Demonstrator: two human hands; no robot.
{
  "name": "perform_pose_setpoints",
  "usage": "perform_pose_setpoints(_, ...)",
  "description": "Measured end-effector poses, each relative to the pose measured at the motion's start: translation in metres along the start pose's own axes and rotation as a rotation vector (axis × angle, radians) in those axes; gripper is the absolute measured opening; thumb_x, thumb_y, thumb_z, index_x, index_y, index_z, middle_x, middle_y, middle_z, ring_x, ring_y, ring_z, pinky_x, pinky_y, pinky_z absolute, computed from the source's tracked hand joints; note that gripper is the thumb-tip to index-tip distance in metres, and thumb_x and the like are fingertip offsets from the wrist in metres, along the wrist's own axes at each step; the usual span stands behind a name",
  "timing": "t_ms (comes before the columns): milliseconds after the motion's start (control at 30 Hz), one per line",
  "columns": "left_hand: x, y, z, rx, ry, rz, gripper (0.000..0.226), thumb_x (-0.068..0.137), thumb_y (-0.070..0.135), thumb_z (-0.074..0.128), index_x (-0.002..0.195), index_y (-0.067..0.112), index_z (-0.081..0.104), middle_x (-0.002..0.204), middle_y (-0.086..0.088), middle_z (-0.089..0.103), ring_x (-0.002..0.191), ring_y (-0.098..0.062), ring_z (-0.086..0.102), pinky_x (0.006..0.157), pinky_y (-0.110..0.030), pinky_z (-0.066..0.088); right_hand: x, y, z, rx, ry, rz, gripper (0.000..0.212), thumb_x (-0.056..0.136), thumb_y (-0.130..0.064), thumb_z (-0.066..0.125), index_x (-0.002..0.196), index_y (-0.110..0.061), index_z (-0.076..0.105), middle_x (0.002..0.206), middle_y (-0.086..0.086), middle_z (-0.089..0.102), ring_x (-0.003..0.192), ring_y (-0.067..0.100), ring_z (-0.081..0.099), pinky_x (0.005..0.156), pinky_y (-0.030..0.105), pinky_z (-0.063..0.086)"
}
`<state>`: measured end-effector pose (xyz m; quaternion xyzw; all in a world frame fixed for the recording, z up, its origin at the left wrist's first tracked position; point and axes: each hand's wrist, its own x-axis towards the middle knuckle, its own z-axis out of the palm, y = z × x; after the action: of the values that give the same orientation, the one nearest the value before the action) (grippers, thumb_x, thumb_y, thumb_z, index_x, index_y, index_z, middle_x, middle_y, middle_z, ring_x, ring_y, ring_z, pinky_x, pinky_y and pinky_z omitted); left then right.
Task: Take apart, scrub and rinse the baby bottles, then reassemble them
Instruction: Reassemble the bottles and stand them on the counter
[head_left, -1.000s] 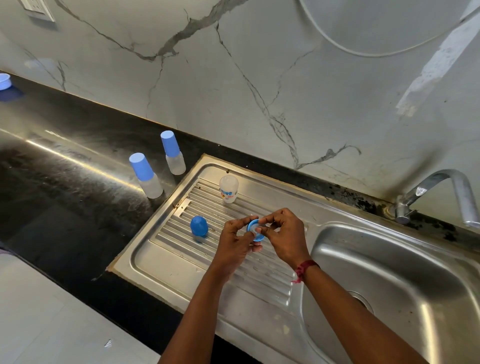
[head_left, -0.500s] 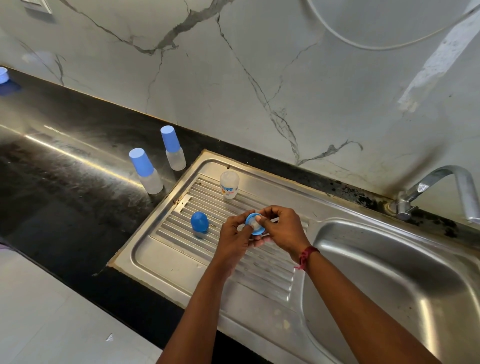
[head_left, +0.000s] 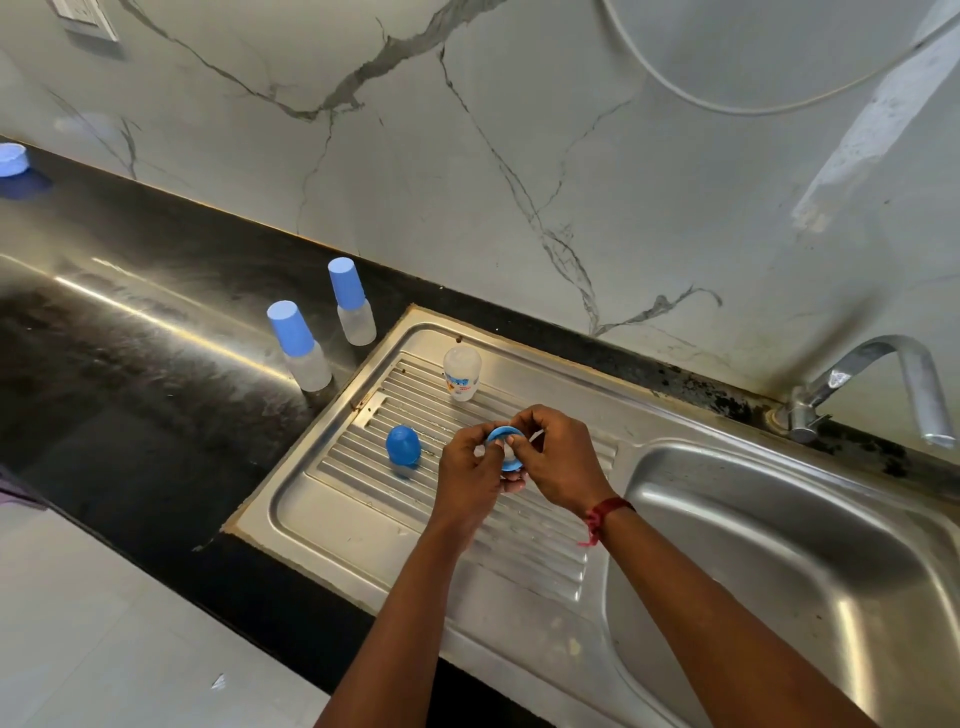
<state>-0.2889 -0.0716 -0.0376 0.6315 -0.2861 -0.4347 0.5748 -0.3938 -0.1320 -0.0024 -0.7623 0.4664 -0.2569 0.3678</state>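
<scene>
Over the drainboard (head_left: 363, 519), the left hand (head_left: 467, 470) and right hand (head_left: 563, 460) pinch one blue collar ring (head_left: 501, 433) holding a pale teat, near one blue cap (head_left: 403, 446) and one uncapped bottle (head_left: 461, 373), while two capped bottles (head_left: 298, 345) stand on the black surface (head_left: 130, 374).

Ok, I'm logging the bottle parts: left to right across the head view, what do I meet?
small blue cap at the counter's far end, near capped bottle, far capped bottle, blue dome cap, uncapped bottle, held blue ring, tap.
</scene>
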Motion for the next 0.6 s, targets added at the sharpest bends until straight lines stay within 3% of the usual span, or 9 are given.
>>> perform_pose_setpoints(233, -0.006, 0.001, -0.001, 0.292, 0.138, 0.16, 0.025, 0.101, 0.027, 0.054, 0.119, 0.013, 0.065, 0.112, -0.01, 0.065, 0.097, -0.025, 0.069, 0.083, -0.047, 0.061, -0.015, -0.006, 0.015, -0.009, 0.084, -0.011, 0.009, 0.097, -0.015, 0.06, 0.102, -0.009, 0.064, 0.094, 0.002, 0.063, 0.085, 0.013, 0.059, 0.072, 0.006, 0.043)
perform_pose_setpoints(333, -0.01, 0.002, -0.004, 0.422, 0.138, 0.196, 0.031, 0.104, 0.029, 0.048, 0.123, 0.009, 0.064, 0.114, -0.012, 0.062, 0.098, -0.023, 0.065, 0.088, -0.04, 0.058, -0.019, -0.007, 0.017, 0.115, 0.086, 0.076, 0.007, 0.095, -0.013, 0.064, 0.1, -0.012, 0.067, 0.093, 0.001, 0.067, 0.086, 0.016, 0.066, 0.076, 0.017, 0.055)
perform_pose_setpoints(400, -0.013, -0.002, -0.01, 0.492, 0.139, 0.219, 0.03, 0.104, 0.024, 0.047, 0.122, 0.007, 0.063, 0.113, -0.014, 0.061, 0.097, -0.021, 0.062, 0.084, -0.029, 0.053, -0.024, -0.009, 0.014, 0.263, 0.012, 0.196, 0.011, 0.093, -0.006, 0.065, 0.102, -0.011, 0.069, 0.096, 0.005, 0.069, 0.087, 0.021, 0.07, 0.073, 0.029, 0.061)
perform_pose_setpoints(467, -0.018, -0.005, -0.016, 0.533, 0.142, 0.236, 0.028, 0.104, 0.022, 0.048, 0.12, 0.005, 0.064, 0.11, -0.014, 0.064, 0.095, -0.02, 0.061, 0.079, -0.021, 0.046, -0.03, -0.012, 0.012, 0.395, -0.062, 0.283, 0.016, 0.092, 0.0, 0.064, 0.105, -0.008, 0.07, 0.099, 0.01, 0.069, 0.085, 0.022, 0.071, 0.07, 0.032, 0.062)
perform_pose_setpoints(600, -0.03, -0.011, -0.018, 0.564, 0.156, 0.256, 0.023, 0.102, 0.016, 0.051, 0.116, 0.004, 0.065, 0.107, -0.016, 0.066, 0.093, -0.021, 0.06, 0.079, -0.022, 0.044, -0.043, -0.014, 0.016, 0.433, -0.065, 0.324, 0.015, 0.091, -0.001, 0.066, 0.104, -0.008, 0.071, 0.097, 0.012, 0.071, 0.084, 0.024, 0.072, 0.072, 0.038, 0.063)
